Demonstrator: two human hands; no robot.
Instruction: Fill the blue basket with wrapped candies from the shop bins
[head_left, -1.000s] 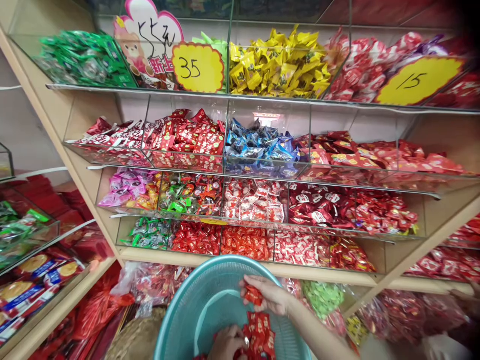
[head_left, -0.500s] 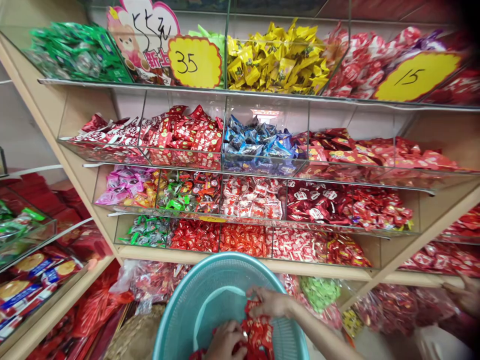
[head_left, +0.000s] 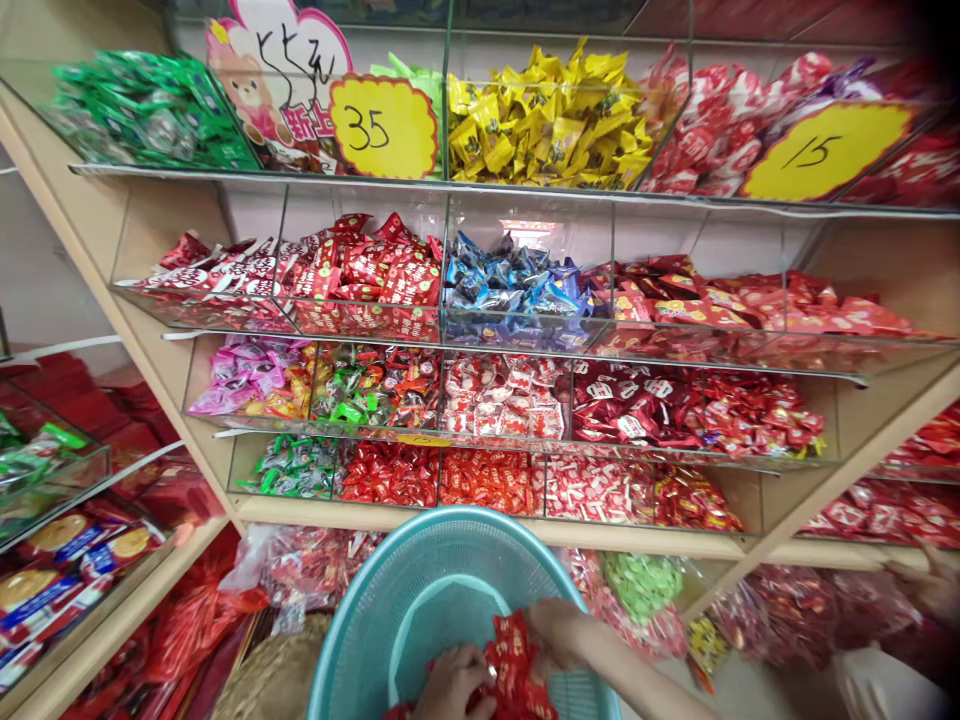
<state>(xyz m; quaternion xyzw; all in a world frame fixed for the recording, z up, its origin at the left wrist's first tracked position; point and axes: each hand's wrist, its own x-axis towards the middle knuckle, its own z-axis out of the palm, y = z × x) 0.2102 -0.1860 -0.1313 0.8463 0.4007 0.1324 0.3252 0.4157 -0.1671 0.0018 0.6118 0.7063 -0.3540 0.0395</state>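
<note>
A teal plastic basket (head_left: 420, 590) sits at the bottom centre, below the candy shelves. Both my hands are down inside it. My left hand (head_left: 450, 682) is curled round red wrapped candies (head_left: 517, 665) at the basket's near side. My right hand (head_left: 559, 632) reaches in from the right, fingers closed on the same bunch of red packets. The lower part of the bunch runs off the frame's bottom edge.
Tiered clear bins hold wrapped sweets: green (head_left: 150, 110), yellow (head_left: 555, 115), blue (head_left: 510, 285), and many red. Yellow price tags read 35 (head_left: 384, 128) and 15 (head_left: 821, 150). Another person's hand (head_left: 934, 585) shows at the right edge. Bagged candy lies beneath the lowest shelf.
My right hand has sunk lower into the basket with its red packets, closing in on my left hand. The view shifted slightly.
</note>
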